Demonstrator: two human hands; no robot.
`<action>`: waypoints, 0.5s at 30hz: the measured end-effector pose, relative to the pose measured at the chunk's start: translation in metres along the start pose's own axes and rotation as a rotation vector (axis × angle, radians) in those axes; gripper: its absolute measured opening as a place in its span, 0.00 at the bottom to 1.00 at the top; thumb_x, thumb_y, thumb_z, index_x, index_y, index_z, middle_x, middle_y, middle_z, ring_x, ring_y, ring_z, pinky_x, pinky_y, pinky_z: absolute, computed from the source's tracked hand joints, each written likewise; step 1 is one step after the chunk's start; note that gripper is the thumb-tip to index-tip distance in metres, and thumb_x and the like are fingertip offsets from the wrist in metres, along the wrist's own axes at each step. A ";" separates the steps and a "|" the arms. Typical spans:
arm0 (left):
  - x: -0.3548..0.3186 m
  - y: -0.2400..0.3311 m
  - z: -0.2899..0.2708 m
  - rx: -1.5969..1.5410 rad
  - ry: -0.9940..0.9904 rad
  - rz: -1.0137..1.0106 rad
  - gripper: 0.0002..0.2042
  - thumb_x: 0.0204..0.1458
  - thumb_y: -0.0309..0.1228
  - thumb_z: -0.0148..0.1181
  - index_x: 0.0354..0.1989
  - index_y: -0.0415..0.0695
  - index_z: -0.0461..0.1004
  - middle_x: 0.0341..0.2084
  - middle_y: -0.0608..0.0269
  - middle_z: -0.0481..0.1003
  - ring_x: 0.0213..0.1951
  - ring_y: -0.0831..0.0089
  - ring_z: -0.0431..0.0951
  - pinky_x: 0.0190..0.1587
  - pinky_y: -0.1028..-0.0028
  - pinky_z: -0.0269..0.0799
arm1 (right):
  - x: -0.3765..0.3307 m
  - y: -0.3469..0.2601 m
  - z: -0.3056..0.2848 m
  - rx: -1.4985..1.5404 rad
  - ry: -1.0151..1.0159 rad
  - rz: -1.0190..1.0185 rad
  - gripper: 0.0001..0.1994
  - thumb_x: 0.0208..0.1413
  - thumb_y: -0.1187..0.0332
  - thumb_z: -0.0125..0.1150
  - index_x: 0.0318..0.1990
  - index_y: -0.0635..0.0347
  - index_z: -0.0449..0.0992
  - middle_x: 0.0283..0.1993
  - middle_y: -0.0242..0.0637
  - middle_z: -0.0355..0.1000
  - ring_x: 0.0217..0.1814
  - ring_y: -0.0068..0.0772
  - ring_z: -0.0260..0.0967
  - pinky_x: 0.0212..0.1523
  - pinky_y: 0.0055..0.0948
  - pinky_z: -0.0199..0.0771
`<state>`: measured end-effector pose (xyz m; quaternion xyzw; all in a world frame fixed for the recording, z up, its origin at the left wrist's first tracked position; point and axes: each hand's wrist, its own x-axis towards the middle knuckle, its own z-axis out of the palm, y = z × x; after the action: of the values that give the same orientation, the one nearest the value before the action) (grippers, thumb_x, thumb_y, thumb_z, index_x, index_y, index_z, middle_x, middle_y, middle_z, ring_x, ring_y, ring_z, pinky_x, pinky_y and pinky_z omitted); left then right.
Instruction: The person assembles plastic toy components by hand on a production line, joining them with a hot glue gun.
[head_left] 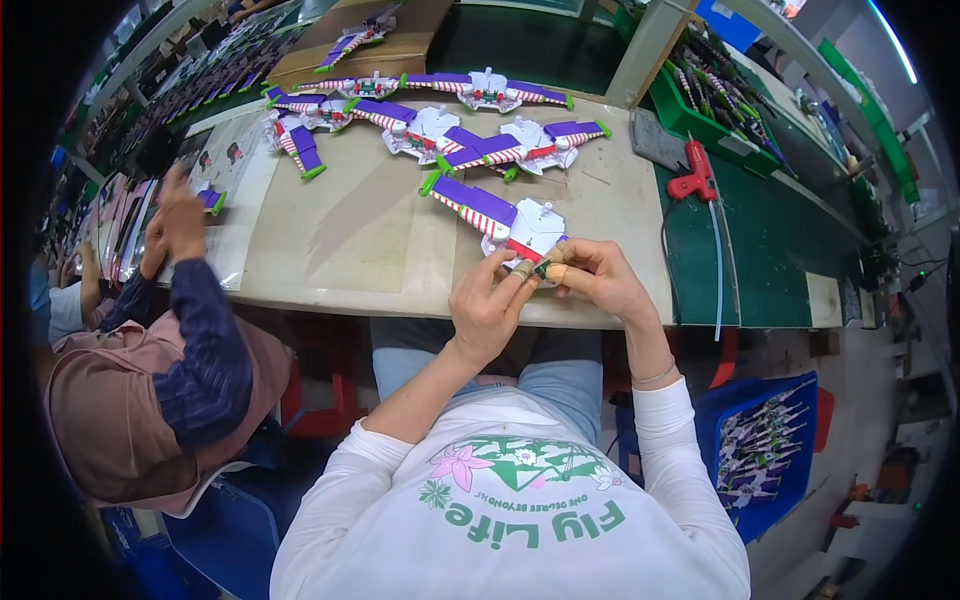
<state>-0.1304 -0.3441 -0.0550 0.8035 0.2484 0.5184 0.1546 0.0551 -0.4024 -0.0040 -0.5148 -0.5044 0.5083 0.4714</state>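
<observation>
A toy wing pack point(538, 224) lies at the table's front edge, its purple wing with red-and-white stripes and a green tip stretching to the upper left. My left hand point(484, 308) is closed at the near edge of its white body, thumb and fingers pinching there. From the right, my right hand point(602, 282) also pinches at that edge. Between the fingertips of both hands shows a small dark green piece point(542, 268); its kind is too small to make out. Tan wraps cover some of my fingertips. The fingers hide the pack's right side.
Several more toy wing packs point(490, 88) lie beyond on the table point(360, 235). At right are a red glue gun point(694, 175) and a green crate point(735, 140) of parts. A blue bin point(800, 470) of parts stands low right. A co-worker point(150, 400) sits at left.
</observation>
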 end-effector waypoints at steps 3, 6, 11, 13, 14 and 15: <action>0.005 0.003 0.001 0.018 0.014 0.020 0.08 0.42 0.24 0.71 0.28 0.39 0.77 0.42 0.58 0.75 0.36 0.62 0.76 0.34 0.67 0.72 | 0.002 0.005 0.007 -0.012 0.129 -0.014 0.06 0.55 0.74 0.63 0.38 0.68 0.79 0.32 0.30 0.75 0.29 0.15 0.69 0.30 0.18 0.70; 0.004 0.003 0.002 -0.010 0.021 -0.023 0.09 0.43 0.25 0.70 0.23 0.39 0.74 0.40 0.59 0.76 0.38 0.61 0.75 0.35 0.66 0.71 | 0.006 0.011 0.017 -0.260 0.332 -0.138 0.06 0.52 0.73 0.65 0.36 0.67 0.80 0.30 0.32 0.74 0.26 0.17 0.67 0.28 0.21 0.67; 0.005 0.002 0.004 -0.048 0.025 -0.104 0.12 0.44 0.24 0.69 0.20 0.40 0.69 0.37 0.59 0.76 0.36 0.61 0.75 0.34 0.65 0.70 | 0.015 0.004 0.026 -0.450 0.436 -0.162 0.04 0.49 0.77 0.66 0.33 0.68 0.80 0.27 0.32 0.69 0.27 0.16 0.62 0.27 0.21 0.61; 0.004 0.001 0.006 -0.065 0.028 -0.125 0.12 0.44 0.23 0.68 0.20 0.40 0.68 0.34 0.60 0.76 0.35 0.61 0.75 0.34 0.66 0.70 | 0.017 0.008 0.026 -0.482 0.455 -0.168 0.04 0.49 0.76 0.66 0.32 0.67 0.80 0.26 0.32 0.69 0.26 0.18 0.62 0.27 0.22 0.61; 0.005 0.001 0.007 -0.067 0.023 -0.127 0.12 0.44 0.23 0.68 0.20 0.40 0.68 0.34 0.60 0.76 0.35 0.61 0.75 0.34 0.66 0.70 | 0.018 0.011 0.026 -0.511 0.465 -0.176 0.05 0.49 0.75 0.66 0.32 0.67 0.80 0.26 0.33 0.69 0.26 0.20 0.62 0.27 0.23 0.60; 0.006 0.000 0.007 -0.067 0.027 -0.135 0.12 0.44 0.22 0.68 0.20 0.41 0.68 0.33 0.60 0.76 0.34 0.61 0.75 0.34 0.66 0.70 | 0.020 0.011 0.027 -0.510 0.467 -0.172 0.05 0.49 0.75 0.66 0.32 0.67 0.80 0.26 0.33 0.69 0.26 0.20 0.62 0.27 0.23 0.60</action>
<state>-0.1216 -0.3409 -0.0529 0.7721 0.2867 0.5258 0.2127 0.0284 -0.3841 -0.0174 -0.6739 -0.5353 0.1929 0.4714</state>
